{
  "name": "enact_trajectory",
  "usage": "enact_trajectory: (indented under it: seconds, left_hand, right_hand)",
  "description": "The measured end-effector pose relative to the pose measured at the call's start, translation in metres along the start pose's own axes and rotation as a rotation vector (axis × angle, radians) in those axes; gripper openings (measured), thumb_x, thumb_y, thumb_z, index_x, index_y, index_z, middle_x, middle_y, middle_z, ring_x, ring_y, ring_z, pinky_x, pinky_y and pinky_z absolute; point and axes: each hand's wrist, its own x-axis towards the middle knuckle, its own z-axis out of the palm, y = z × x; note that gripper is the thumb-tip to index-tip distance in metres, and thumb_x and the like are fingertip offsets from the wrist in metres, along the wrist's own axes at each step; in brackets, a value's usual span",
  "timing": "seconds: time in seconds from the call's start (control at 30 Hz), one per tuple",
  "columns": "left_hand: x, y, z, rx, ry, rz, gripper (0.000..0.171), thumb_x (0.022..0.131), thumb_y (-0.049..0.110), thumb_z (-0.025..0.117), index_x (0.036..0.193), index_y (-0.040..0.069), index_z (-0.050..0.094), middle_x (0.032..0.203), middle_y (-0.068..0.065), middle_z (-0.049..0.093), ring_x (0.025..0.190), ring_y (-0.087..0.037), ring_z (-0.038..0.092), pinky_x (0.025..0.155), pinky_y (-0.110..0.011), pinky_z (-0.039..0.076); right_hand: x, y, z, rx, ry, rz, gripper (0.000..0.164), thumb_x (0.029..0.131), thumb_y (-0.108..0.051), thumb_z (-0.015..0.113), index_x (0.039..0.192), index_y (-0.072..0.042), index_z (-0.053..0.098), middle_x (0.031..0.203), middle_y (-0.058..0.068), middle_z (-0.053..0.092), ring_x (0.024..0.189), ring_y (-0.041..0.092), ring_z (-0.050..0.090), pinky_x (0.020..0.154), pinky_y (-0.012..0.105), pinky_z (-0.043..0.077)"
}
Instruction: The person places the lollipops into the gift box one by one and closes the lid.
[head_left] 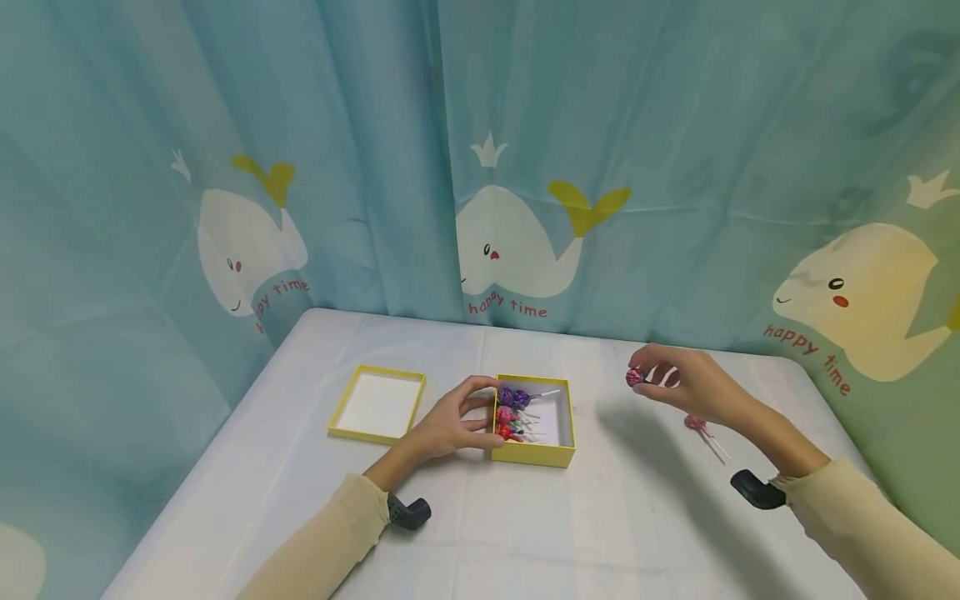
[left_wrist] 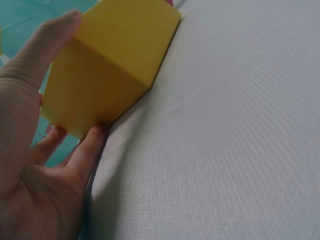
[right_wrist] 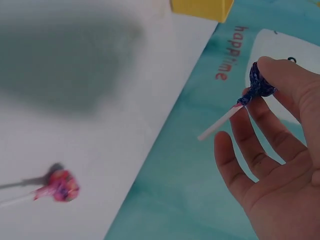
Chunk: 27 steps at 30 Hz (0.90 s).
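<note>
My left hand [head_left: 442, 425] holds the left side of an open yellow box [head_left: 534, 454], thumb at the near corner and fingers along the left wall. In the left wrist view, the thumb and fingers touch the box's yellow outer walls [left_wrist: 95, 85]. Several wrapped lollipops [head_left: 510, 414] lie inside, purple at the back, pink and red in front, with sticks pointing right. Above the table at right, my right hand [head_left: 693, 383] pinches a lollipop [right_wrist: 261, 82] by its head; its wrapper looks dark blue in the right wrist view. The white stick points away from the palm.
A pink lollipop [head_left: 695, 423] lies on the white table [head_left: 600, 517], below the right hand. Left of the box rests a yellow-rimmed lid [head_left: 378, 404], white inside up. A blue curtain with whale prints [head_left: 517, 250] hangs behind the table.
</note>
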Motion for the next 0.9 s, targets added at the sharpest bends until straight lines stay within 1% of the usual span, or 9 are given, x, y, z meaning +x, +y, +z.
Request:
enact_trajectory:
  seconds: [0.07, 0.13, 0.2, 0.4, 0.6, 0.73, 0.9]
  left_hand:
    - [0.000, 0.000, 0.000, -0.002, 0.000, -0.003, 0.085, 0.074, 0.008, 0.086, 0.144, 0.011, 0.039, 0.151, -0.007, 0.036, 0.136, -0.030, 0.040, 0.102, -0.034, 0.048]
    - [0.000, 0.000, 0.001, 0.002, 0.002, -0.004, 0.085, 0.073, 0.010, 0.087, 0.144, 0.011, 0.039, 0.151, -0.008, 0.036, 0.136, -0.030, 0.040, 0.102, -0.034, 0.048]
    - [0.000, 0.000, 0.001, 0.005, 0.005, -0.005, 0.086, 0.073, 0.011, 0.087, 0.144, 0.011, 0.039, 0.151, -0.007, 0.035, 0.136, -0.030, 0.040, 0.102, -0.033, 0.048]
    - [0.000, 0.000, 0.000, 0.016, 0.006, -0.004, 0.086, 0.073, 0.011, 0.087, 0.144, 0.010, 0.038, 0.151, -0.008, 0.035, 0.136, -0.030, 0.040, 0.101, -0.033, 0.048]
    - [0.000, 0.000, 0.001, 0.014, 0.004, -0.009, 0.084, 0.073, 0.008, 0.086, 0.143, 0.012, 0.040, 0.151, -0.007, 0.036, 0.136, -0.030, 0.040, 0.102, -0.035, 0.048]
    - [-0.001, 0.002, 0.001, 0.017, 0.005, -0.019, 0.084, 0.073, 0.008, 0.086, 0.144, 0.013, 0.040, 0.151, -0.006, 0.036, 0.136, -0.029, 0.040, 0.102, -0.035, 0.048]
    - [0.000, 0.002, 0.002, 0.013, 0.010, -0.014, 0.084, 0.074, 0.009, 0.086, 0.143, 0.012, 0.040, 0.151, -0.007, 0.036, 0.136, -0.030, 0.040, 0.102, -0.035, 0.048]
  right_hand:
    - [0.005, -0.004, 0.001, 0.013, 0.001, -0.004, 0.027, 0.083, -0.018, 0.080, 0.106, -0.016, 0.067, 0.095, -0.009, 0.067, 0.080, 0.009, 0.062, 0.068, 0.032, 0.059]
    - [0.009, -0.008, 0.003, 0.027, 0.001, -0.010, 0.026, 0.083, -0.017, 0.080, 0.106, -0.016, 0.067, 0.094, -0.010, 0.067, 0.079, 0.009, 0.062, 0.067, 0.031, 0.059]
    - [0.014, -0.012, 0.005, 0.043, -0.003, -0.011, 0.026, 0.083, -0.016, 0.080, 0.106, -0.015, 0.068, 0.093, -0.010, 0.066, 0.080, 0.009, 0.061, 0.068, 0.033, 0.059]
    - [0.028, -0.024, 0.014, 0.101, -0.036, -0.019, 0.026, 0.083, -0.015, 0.080, 0.106, -0.018, 0.067, 0.094, -0.010, 0.066, 0.080, 0.009, 0.062, 0.070, 0.033, 0.059]
    - [0.042, -0.037, 0.025, 0.159, -0.072, -0.036, 0.023, 0.083, -0.013, 0.079, 0.103, -0.018, 0.068, 0.096, -0.009, 0.066, 0.082, 0.012, 0.063, 0.070, 0.031, 0.059]
    - [0.052, -0.046, 0.032, 0.176, -0.097, -0.057, 0.022, 0.084, -0.011, 0.077, 0.103, -0.017, 0.068, 0.099, -0.008, 0.066, 0.083, 0.015, 0.064, 0.071, 0.031, 0.059]
    - [0.065, -0.058, 0.041, 0.201, -0.120, -0.089, 0.023, 0.085, -0.010, 0.076, 0.106, -0.016, 0.067, 0.101, -0.007, 0.067, 0.085, 0.016, 0.064, 0.072, 0.031, 0.059]
